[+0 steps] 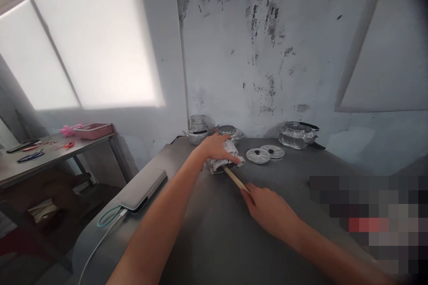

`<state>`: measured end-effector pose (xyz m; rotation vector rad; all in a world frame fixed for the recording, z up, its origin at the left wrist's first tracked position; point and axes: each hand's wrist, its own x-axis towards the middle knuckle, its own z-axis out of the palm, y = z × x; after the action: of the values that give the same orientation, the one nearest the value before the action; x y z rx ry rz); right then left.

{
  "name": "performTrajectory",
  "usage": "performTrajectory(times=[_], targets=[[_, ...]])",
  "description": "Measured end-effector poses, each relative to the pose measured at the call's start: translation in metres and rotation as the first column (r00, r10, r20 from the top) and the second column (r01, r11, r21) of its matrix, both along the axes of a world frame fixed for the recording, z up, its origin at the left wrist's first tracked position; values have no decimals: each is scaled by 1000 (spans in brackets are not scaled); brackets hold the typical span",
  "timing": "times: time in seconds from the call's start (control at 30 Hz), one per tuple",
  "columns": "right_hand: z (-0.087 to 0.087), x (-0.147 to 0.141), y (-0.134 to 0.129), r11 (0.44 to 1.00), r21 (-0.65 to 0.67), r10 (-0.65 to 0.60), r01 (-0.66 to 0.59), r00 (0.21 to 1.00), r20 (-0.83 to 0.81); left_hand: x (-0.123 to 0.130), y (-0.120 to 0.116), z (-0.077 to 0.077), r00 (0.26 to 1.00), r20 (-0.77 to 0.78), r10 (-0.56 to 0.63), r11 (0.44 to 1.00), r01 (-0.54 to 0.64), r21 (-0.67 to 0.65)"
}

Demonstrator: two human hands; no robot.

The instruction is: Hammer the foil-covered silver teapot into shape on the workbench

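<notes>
My right hand (265,207) is closed around a light wooden handle (236,178). The handle runs up and left to a small dark-rimmed pan (223,169), mostly hidden under whitish crumpled wrapping (230,148). Over that wrapping lies my left hand (216,146), its thumb and fingers bent around it from above. I cannot tell whether the wrapping is plastic or cloth. Just behind stands a plastic-wrapped pot (230,131). Two round lids with black knobs, a nearer lid (258,156) and a farther lid (276,151), overlap to the right of the hands.
A stacked metal steamer (198,129) stands at the table's back left, a plastic-wrapped black-handled pan (297,136) at back right. A pale power bank (143,191) with a white cable (102,240) lies left on the grey table (207,231). Another table holds a pink basket (93,131).
</notes>
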<state>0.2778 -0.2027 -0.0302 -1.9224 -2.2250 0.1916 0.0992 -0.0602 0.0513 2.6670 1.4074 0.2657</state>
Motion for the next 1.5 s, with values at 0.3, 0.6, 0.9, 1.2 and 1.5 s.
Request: performTrajectory(times=[0.3,0.6,0.9,1.2,1.5], targets=[[0,0,2,999,33,-4,4,1000,3,0,0,-1,1000,4,-5,1000,5,10],[1,-2,1,999,48,-3,5,1000,-29,0,1,-1,1000,7,-3,1000,3,14],[-2,0,4,999,53,6,-3,998,-55,0,-2,1,1000,-3,-3,1000,2,-9],[-5,-3,5,999,35,-7,7,1000,-11,1,-2,0,1000,-7,-14,1000,14,4],[-3,-3,6,998,59,-16,16,1000,-7,1,-2,0,1000,-6,-3,1000,3,18]])
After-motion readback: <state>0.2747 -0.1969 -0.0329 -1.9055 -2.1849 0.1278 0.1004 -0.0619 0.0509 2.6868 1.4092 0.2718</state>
